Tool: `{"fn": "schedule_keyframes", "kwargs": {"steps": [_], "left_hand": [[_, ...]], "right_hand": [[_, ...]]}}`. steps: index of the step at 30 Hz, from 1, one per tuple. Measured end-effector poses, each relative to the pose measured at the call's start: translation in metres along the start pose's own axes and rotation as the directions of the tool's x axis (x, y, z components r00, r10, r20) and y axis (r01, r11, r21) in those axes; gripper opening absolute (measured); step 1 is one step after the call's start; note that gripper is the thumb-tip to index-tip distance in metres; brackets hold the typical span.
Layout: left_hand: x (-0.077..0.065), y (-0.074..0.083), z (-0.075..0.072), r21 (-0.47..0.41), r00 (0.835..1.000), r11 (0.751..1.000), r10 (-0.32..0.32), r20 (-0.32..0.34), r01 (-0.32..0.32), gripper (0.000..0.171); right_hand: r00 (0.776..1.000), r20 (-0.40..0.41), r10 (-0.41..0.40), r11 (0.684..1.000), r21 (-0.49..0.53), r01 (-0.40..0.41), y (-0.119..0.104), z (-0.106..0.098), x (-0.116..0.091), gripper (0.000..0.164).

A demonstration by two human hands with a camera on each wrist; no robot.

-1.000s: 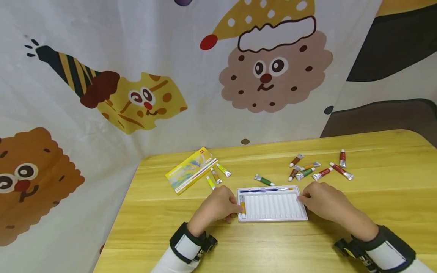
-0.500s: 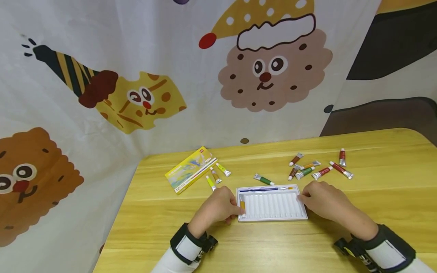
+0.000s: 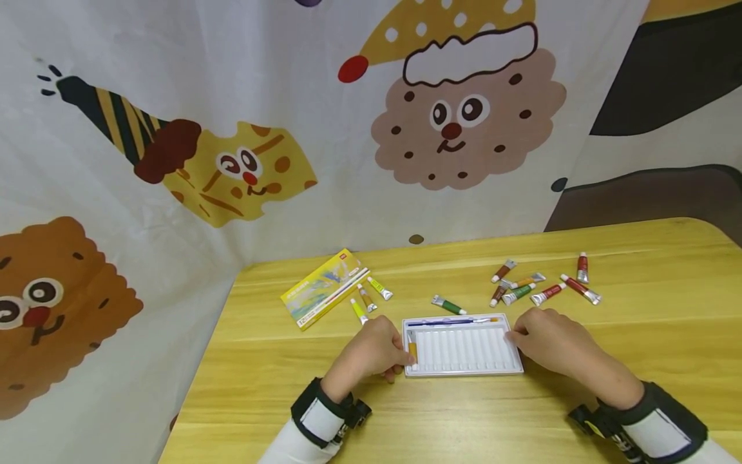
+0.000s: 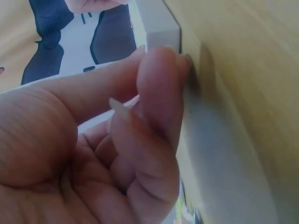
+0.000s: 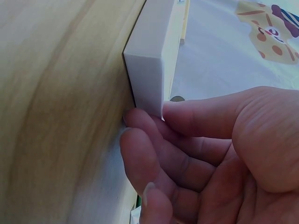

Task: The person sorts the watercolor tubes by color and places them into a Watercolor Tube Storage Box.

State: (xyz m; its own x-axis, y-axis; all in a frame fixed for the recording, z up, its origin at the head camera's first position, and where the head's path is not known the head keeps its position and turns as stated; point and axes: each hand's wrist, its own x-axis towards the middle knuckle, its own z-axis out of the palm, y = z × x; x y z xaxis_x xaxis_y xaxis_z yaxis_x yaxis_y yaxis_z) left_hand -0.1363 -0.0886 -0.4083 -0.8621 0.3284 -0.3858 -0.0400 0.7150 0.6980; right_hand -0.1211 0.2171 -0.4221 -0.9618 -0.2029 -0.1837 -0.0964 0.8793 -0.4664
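A shallow white plastic tray (image 3: 464, 372) with ridged slots lies on the table between my hands. My left hand (image 3: 371, 348) grips its left end, thumb over the rim beside an ochre paint tube (image 3: 413, 350) in the leftmost slot. At the right end, my right hand (image 3: 553, 338) pinches the rim between thumb and fingers. A blue-handled paintbrush (image 3: 443, 323) rests in the long groove along the tray's far side. Both wrist views show fingers curled at a tray corner, its white side wall (image 5: 147, 70) close against the tabletop.
Behind the tray lies a green paint tube (image 3: 449, 305). Several red, brown, green and orange tubes (image 3: 547, 294) are scattered at the back right. A yellow paint box (image 3: 324, 290) sits at the back left, with yellow and ochre tubes (image 3: 379, 288) next to it. A printed curtain (image 3: 324, 212) hangs behind.
My left thumb has slid slightly toward the near end of the ochre tube. The tray and my right hand have stayed in place.
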Motion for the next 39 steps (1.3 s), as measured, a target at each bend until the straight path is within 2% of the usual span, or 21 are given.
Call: {"fn": "schedule_keyframes", "kwargs": {"steps": [8, 11, 13, 16, 18, 22, 24, 26, 30, 35, 39], "left_hand": [[0.001, -0.004, -0.001, 0.039, 1.000, 0.999, 0.006, -0.014, -0.005, 0.033], [0.004, -0.008, -0.004, 0.089, 0.997, 0.996, 0.013, -0.073, -0.006, 0.037], [0.007, -0.010, -0.007, 0.119, 0.989, 0.993, 0.018, -0.144, -0.001, 0.038], [0.011, -0.012, -0.015, 0.137, 0.964, 0.990, 0.003, -0.266, 0.035, 0.033], [0.013, -0.012, -0.022, 0.163, 0.936, 0.985, 0.012, -0.351, 0.048, 0.029], [0.023, -0.014, -0.033, 0.292, 0.873, 0.955, 0.097, -0.478, 0.053, 0.034], [0.029, -0.016, -0.037, 0.342, 0.853, 0.938, 0.133, -0.504, 0.055, 0.041], [0.036, -0.017, -0.039, 0.352, 0.850, 0.933, 0.128, -0.511, 0.071, 0.042], [0.046, -0.019, -0.042, 0.348, 0.855, 0.933, 0.101, -0.509, 0.097, 0.037], [0.051, -0.019, -0.043, 0.370, 0.865, 0.922, 0.090, -0.494, 0.115, 0.033], [0.052, -0.018, -0.042, 0.421, 0.870, 0.897, 0.099, -0.482, 0.131, 0.024]], "right_hand": [[1.000, -0.002, -0.007, 1.000, 0.002, 0.007, 0.000, 0.001, 0.000, 0.021], [1.000, 0.003, -0.005, 1.000, 0.005, 0.005, 0.000, 0.002, -0.001, 0.021], [1.000, 0.003, -0.004, 1.000, 0.009, 0.004, 0.001, 0.002, -0.001, 0.022], [1.000, -0.001, -0.008, 1.000, 0.012, 0.008, 0.002, 0.003, -0.002, 0.024], [1.000, -0.004, -0.011, 1.000, 0.015, 0.011, 0.001, 0.003, -0.002, 0.024], [1.000, -0.009, -0.015, 1.000, 0.012, 0.015, -0.001, 0.002, -0.002, 0.024], [1.000, -0.013, -0.016, 1.000, 0.007, 0.016, -0.001, 0.001, -0.002, 0.025], [1.000, -0.017, -0.018, 1.000, 0.004, 0.018, 0.000, 0.001, -0.003, 0.025], [1.000, -0.018, -0.015, 1.000, 0.004, 0.016, 0.000, 0.000, -0.003, 0.026], [1.000, -0.016, -0.021, 1.000, 0.009, 0.021, 0.001, 0.001, -0.002, 0.027], [1.000, -0.020, -0.021, 1.000, 0.008, 0.021, 0.002, 0.001, -0.002, 0.030]]}}
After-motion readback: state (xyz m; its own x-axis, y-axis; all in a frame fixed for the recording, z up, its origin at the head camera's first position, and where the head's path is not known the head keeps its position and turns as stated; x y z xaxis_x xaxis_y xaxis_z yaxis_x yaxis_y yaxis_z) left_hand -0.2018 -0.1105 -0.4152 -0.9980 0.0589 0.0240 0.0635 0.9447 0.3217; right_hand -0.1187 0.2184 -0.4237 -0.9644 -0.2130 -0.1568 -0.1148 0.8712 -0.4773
